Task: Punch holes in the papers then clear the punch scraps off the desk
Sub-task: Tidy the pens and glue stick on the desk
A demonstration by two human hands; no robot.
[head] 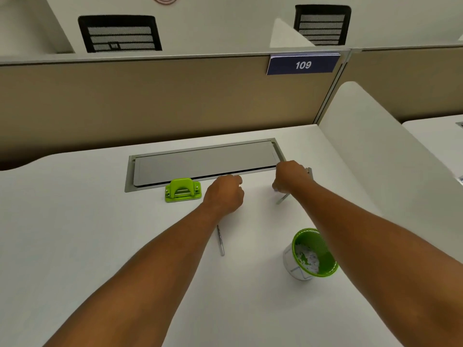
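A green hole punch (183, 190) stands on the white desk (75, 234), just in front of the grey cable hatch. A white paper (253, 221), hard to tell from the desk, lies between my hands. My left hand (224, 195) is right of the punch, its fingers curled at the paper's far edge. My right hand (292, 179) grips a thin silver metal strip (282, 199) that sticks out on both sides of the fist. A second silver strip (220, 240) lies by my left forearm. What my fingertips hold is hidden.
A green mesh bin (323, 251) with white paper scraps inside stands near my right forearm. The grey hatch (203, 161) is set into the desk's far side. A beige partition with a "109" sign (303, 65) closes off the back, and a white divider (370, 146) the right.
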